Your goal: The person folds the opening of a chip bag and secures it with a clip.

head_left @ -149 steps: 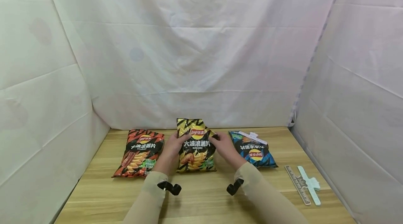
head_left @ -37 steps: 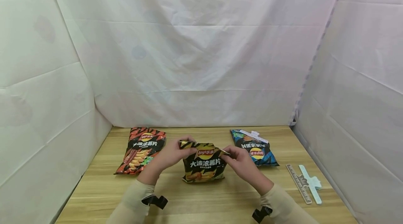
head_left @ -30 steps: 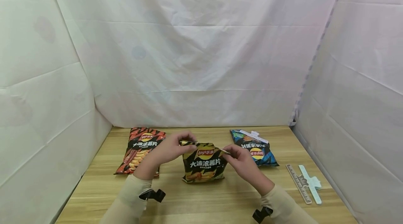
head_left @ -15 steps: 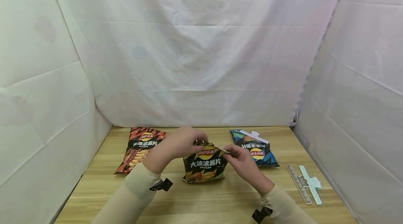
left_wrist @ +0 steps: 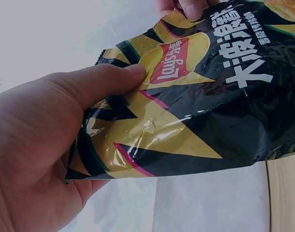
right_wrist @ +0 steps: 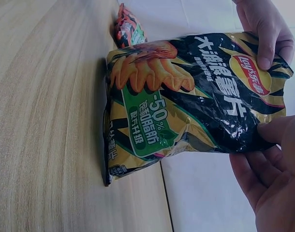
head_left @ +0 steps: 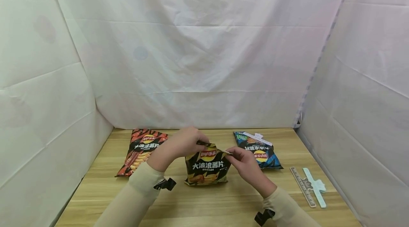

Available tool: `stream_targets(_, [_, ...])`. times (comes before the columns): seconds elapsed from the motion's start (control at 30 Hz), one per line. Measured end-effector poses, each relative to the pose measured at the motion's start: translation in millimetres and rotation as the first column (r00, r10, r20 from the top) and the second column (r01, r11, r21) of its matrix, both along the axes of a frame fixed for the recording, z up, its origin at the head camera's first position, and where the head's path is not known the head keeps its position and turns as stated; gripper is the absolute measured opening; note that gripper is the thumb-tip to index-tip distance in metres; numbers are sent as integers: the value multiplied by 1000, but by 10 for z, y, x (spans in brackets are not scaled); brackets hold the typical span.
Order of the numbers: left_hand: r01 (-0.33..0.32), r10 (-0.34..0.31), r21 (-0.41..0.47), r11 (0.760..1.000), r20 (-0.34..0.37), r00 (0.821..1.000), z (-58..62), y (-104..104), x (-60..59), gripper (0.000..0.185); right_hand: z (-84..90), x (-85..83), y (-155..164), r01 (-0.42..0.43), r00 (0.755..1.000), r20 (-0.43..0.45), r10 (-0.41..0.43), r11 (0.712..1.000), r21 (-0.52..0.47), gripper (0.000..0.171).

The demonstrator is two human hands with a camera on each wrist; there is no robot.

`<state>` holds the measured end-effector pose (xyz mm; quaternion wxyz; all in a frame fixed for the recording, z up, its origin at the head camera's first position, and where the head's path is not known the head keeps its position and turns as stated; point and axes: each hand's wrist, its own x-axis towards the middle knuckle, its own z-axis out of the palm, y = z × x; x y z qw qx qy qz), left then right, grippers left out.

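A yellow-and-black bag of potato chips stands upright on its bottom edge at the middle of the wooden table, front toward me. At its top edge my left hand pinches the bag, thumb on the front near the logo and fingers behind; the left wrist view shows this thumb pressed on the foil. My right hand pinches the upper right side of the bag between thumb and fingers. In the right wrist view, the front of the bag shows fully, and the bag's bottom meets the tabletop.
To the left lies a red chip bag, partly behind my left arm. At the right is a blue chip bag with a white clip across it. Nearer on the right lie a clear-grey clip and a mint-green clip.
Since the earliest frame, the yellow-and-black bag has come nearer and my hands have moved to its top. Over the last second my left hand has shifted right along the top edge.
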<state>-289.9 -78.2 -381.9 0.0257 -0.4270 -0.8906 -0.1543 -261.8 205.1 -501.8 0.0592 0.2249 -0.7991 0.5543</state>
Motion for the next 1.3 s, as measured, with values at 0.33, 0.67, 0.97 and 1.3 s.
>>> stream_targets(0.33, [0,-1,20,1000,34,999,9,-5,-17,11,0,-11,-2,13,999,-33,-12,1000,21,12])
stream_targets(0.67, [24,-26,37,999,47,999,-27,-27,-62,15,-24,-41,19,72,935,-354,1,978,194,26])
stream_targets(0.97, [27,-31,47,999,80,996,-26,-44,-68,17,-5,-8,22,126,882,-471,20,953,277,31])
stream_targets(1.3, [39,-45,60,997,99,994,-27,-59,-74,17,-17,-12,44,114,817,-565,111,931,346,36])
